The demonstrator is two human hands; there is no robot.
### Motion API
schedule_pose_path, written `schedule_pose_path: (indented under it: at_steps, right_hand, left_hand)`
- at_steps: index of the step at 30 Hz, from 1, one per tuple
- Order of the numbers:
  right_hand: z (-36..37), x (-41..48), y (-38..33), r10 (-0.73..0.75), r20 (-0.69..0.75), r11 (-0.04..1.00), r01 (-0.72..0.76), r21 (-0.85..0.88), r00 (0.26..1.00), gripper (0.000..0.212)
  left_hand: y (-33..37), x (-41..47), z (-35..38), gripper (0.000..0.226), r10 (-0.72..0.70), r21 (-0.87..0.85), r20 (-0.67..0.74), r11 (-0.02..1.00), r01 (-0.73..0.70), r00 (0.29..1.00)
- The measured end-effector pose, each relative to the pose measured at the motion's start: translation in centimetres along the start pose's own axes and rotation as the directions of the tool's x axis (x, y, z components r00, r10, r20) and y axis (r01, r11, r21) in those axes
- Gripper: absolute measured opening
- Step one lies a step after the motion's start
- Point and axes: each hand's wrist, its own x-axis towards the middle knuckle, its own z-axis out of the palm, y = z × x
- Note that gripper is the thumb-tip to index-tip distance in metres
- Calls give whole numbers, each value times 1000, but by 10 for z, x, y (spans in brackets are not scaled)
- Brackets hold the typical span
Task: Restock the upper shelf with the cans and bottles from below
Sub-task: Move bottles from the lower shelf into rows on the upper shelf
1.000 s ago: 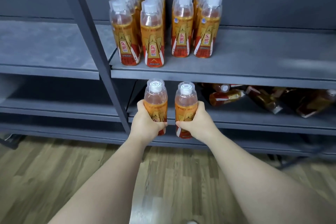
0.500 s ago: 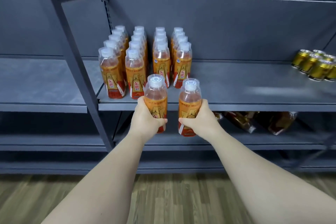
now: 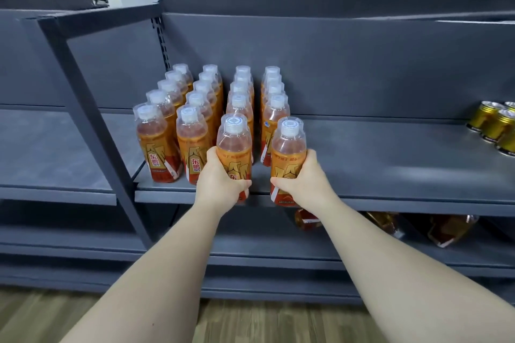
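Observation:
My left hand [image 3: 223,178] grips an upright orange-labelled bottle [image 3: 234,142] with a clear cap. A second bottle of the same kind [image 3: 288,147] stands upright in the grip of my right hand [image 3: 305,178]. Both bottles hang at the front edge of the upper shelf [image 3: 390,175], their bases level with its lip. Behind them, four rows of matching bottles [image 3: 195,120] stand on that shelf; the third and fourth rows end just behind the held bottles. Several more bottles [image 3: 451,228] lie on their sides on the lower shelf.
Gold cans [image 3: 496,125] stand at the shelf's far right. A slanted grey upright [image 3: 92,120] divides this bay from the left bay [image 3: 55,153]. Bare shelf surface stretches between the bottle rows and the cans. Wooden floor [image 3: 250,323] lies below.
Both hands have raised their bottles from the lower shelf's height up to the front edge of the upper shelf. The view has tilted upward, bringing the cans into sight.

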Motion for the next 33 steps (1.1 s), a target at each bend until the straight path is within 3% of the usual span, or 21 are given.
schedule_pose_path:
  at_steps: [10,33]
  right_hand:
    - [17,37,0,6,-32,999,-5,33,999,81]
    - [34,56,1,-18,-57,999,21,44,998,89]
  left_hand:
    - [-8,35,12,87,-48,3,18,999,48,999]
    - [-15,57,28,86,-13,-42,15,999,14,1000]
